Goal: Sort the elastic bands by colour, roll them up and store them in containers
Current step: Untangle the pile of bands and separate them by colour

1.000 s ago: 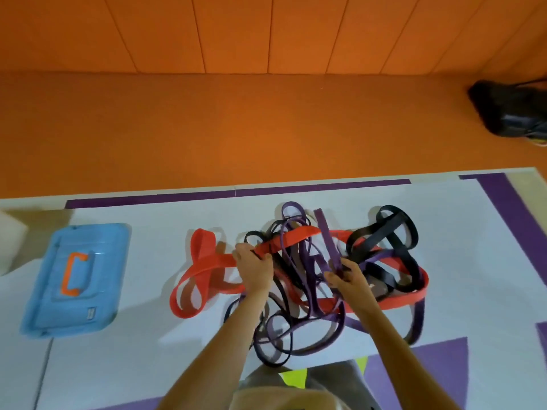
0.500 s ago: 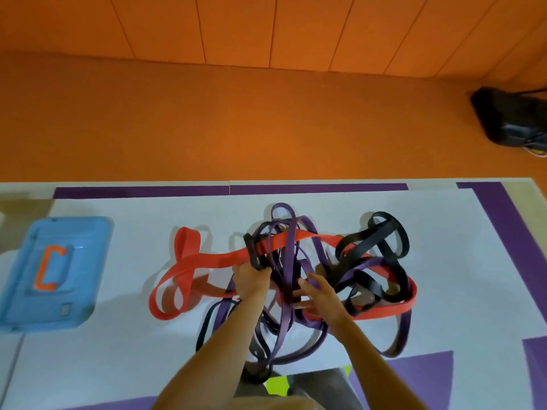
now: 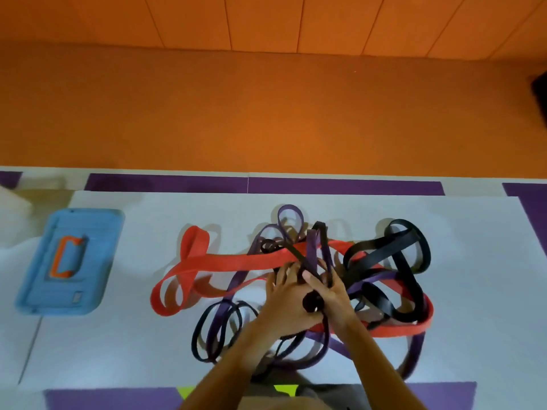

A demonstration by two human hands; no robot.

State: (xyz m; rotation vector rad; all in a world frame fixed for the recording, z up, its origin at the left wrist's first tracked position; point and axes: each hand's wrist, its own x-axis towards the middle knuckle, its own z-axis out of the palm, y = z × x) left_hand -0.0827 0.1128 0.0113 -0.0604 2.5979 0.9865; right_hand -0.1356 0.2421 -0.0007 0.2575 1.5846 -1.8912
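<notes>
A tangle of elastic bands lies on the white table [image 3: 127,350]. It holds a wide red band [image 3: 236,260], purple bands [image 3: 288,211], a wide black band [image 3: 408,229] and a narrow black band [image 3: 321,232]. Both hands meet in the middle of the heap. My left hand [image 3: 282,297] and my right hand [image 3: 336,294] hold a small dark roll [image 3: 310,303] of the narrow black band between them. The right fingers curl round the strand that rises from it. The bands under my hands are hidden.
A blue container [image 3: 88,232] with an orange handle lies flat at the table's left. A white object [image 3: 11,202] sits at the far left edge. Orange floor and wall lie beyond the table, with a black item [image 3: 540,96] at the right edge.
My hands have come together at the heap's centre. The left hand moved right with the narrow black band, and a small dark roll now shows between the hands.
</notes>
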